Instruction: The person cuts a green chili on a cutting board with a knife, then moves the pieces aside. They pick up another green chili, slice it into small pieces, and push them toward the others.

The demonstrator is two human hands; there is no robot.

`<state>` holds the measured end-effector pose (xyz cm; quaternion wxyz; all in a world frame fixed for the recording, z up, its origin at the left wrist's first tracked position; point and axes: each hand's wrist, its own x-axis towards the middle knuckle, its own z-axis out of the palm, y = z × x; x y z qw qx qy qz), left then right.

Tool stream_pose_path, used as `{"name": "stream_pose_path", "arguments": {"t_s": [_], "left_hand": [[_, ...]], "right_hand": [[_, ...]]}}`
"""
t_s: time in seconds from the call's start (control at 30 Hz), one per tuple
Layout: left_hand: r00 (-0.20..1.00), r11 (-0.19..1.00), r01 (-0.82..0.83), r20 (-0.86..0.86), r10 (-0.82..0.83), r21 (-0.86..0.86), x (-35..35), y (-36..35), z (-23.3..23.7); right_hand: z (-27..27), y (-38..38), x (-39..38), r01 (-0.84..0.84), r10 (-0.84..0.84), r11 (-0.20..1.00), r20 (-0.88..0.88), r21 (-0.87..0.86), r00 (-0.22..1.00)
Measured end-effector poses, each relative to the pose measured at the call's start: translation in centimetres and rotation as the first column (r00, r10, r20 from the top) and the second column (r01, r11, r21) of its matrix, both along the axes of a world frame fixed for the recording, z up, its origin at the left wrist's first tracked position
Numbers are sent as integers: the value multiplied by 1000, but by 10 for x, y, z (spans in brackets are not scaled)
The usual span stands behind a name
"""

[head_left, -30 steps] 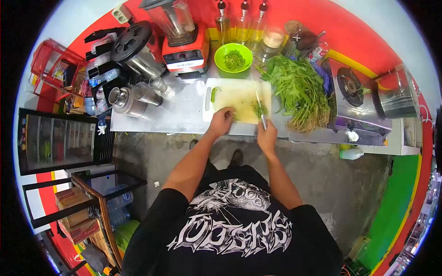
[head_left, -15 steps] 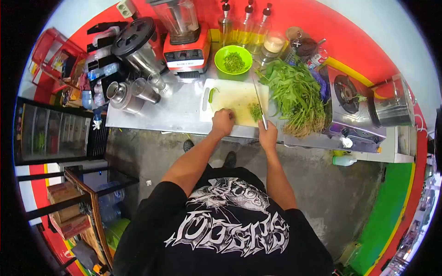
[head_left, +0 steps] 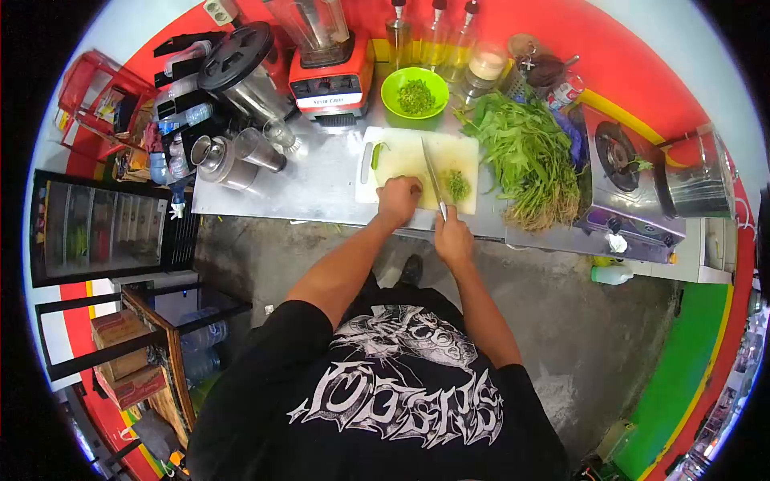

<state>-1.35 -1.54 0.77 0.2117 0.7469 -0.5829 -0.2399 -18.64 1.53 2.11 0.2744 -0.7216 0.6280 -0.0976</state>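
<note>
My right hand [head_left: 454, 239] is closed around the handle of a kitchen knife [head_left: 431, 167], its blade pointing away over the white cutting board [head_left: 401, 138]. To the right of the blade lies a small pile of chopped greens [head_left: 457, 186]. My left hand [head_left: 399, 199] rests on the board's near part with curled fingers; anything inside them is hidden. A green chili [head_left: 376, 154] lies at the board's left, beyond that hand. Just past the board stands a lime-green bowl [head_left: 388, 99] holding chopped greens [head_left: 416, 96].
Leafy greens with roots [head_left: 521, 156] lie right of the board, beside a gas stove [head_left: 630, 192]. At the back stand a red blender [head_left: 330, 84] and pump bottles [head_left: 435, 44]. Metal cups [head_left: 218, 158] and a glass [head_left: 280, 132] occupy the counter's left part.
The knife has moved left, away from the chopped pile, and now lies nearer my left hand. My left hand stays closed on the board. The whole view has shifted slightly.
</note>
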Motion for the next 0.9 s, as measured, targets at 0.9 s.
{"name": "stream_pose_path", "arguments": {"t_s": [0.9], "left_hand": [[978, 976, 3, -203, 42, 219, 19, -26, -25]], "right_hand": [[40, -16, 7, -63, 94, 966, -113, 252, 989]]}}
